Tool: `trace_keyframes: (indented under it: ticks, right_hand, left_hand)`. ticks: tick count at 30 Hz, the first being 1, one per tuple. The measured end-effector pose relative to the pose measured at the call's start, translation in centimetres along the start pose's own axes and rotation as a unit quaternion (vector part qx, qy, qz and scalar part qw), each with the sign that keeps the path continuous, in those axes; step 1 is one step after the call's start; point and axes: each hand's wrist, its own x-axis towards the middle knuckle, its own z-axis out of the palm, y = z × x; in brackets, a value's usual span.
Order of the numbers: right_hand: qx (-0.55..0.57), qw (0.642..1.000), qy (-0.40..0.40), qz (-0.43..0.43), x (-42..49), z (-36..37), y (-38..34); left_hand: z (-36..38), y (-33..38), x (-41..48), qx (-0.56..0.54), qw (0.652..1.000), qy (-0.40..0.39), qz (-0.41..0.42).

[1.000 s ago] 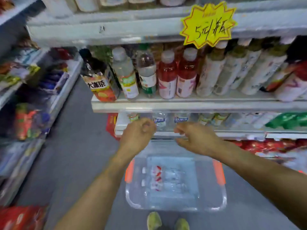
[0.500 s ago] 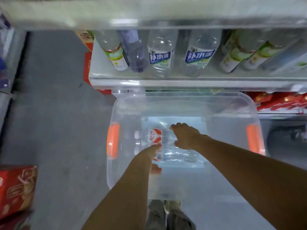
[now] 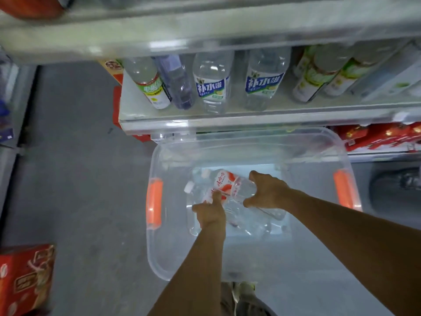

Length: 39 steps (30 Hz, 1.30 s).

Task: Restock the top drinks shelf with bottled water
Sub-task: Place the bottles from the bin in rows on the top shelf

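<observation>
A blurry trouser leg and shoe (image 3: pixel 245 290) can just be made out at the very bottom edge. Both arms are stretched down into the bin (image 3: pixel 159 258), a clear tub with an orange handle (image 3: pixel 155 202) on each side, parked on the grey floor (image 3: pixel 79 179).

The left hand (image 3: pixel 210 213) is wrapped round the near bottle (image 3: pixel 199 193), with the thumb up on its red-and-white label and the white cap pointed left. The right hand (image 3: pixel 267 192) is curled over the body of the far bottle (image 3: pixel 224 182), which is tilted cap-end up-left and sits just against the near one. So both water bottles are down in the bin, one gripped in each hand. More clear plastic is seen under them, but how many bottles that makes can't be told.

Off to the left a red carton (image 3: pixel 25 279) is sat on the floor. Past the bin, a shelf (image 3: pixel 250 120) is loaded with drinks. Two blue-label bottles (image 3: pixel 213 87) are in the middle. A green-label bottle (image 3: pixel 152 87) and a purplish bottle (image 3: pixel 178 87) are to their left, and pale green bottles (image 3: pixel 319 78) are to the right. Red packs (image 3: pixel 376 135) are tucked below it on the right. Above all that an upper shelf (image 3: pixel 205 30) is seen edge-on, too blurred for details.
</observation>
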Motion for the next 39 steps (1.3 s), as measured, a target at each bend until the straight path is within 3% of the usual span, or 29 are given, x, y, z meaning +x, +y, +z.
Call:
trace_keyframes:
  ticks: [4, 8, 12, 17, 23, 32, 39]
  right_hand:
    - [0.121, 0.992, 0.019, 0.010, -5.2, -2.5, 0.7]
    - [0.268, 0.962, 0.048, -0.022, -11.0, -4.3, -0.2]
    - [0.366, 0.919, 0.132, -0.067, -16.4, -7.3, -2.7]
    - [0.412, 0.871, 0.236, -0.128, -22.7, -11.9, -6.6]
    - [0.408, 0.805, 0.361, -0.234, -30.8, -17.1, -11.9]
    - [0.344, 0.696, 0.518, -0.360, -41.6, -27.7, -18.0]
    - [0.314, 0.601, 0.607, -0.414, -48.4, -38.1, -21.7]
  left_hand:
    - [-2.9, 2.3, -3.0, -0.006, 0.994, -0.060, 0.092]
    - [-5.6, 5.7, -8.6, -0.065, 0.978, -0.129, 0.153]
    - [-7.9, 9.7, -14.8, -0.070, 0.954, -0.180, 0.227]
    - [-11.6, 14.4, -22.4, -0.068, 0.922, -0.230, 0.304]
    - [-16.3, 18.7, -31.3, -0.056, 0.847, -0.282, 0.447]
    - [-21.5, 26.3, -45.3, -0.058, 0.726, -0.275, 0.628]
    - [-23.6, 32.8, -55.1, -0.115, 0.682, -0.234, 0.684]
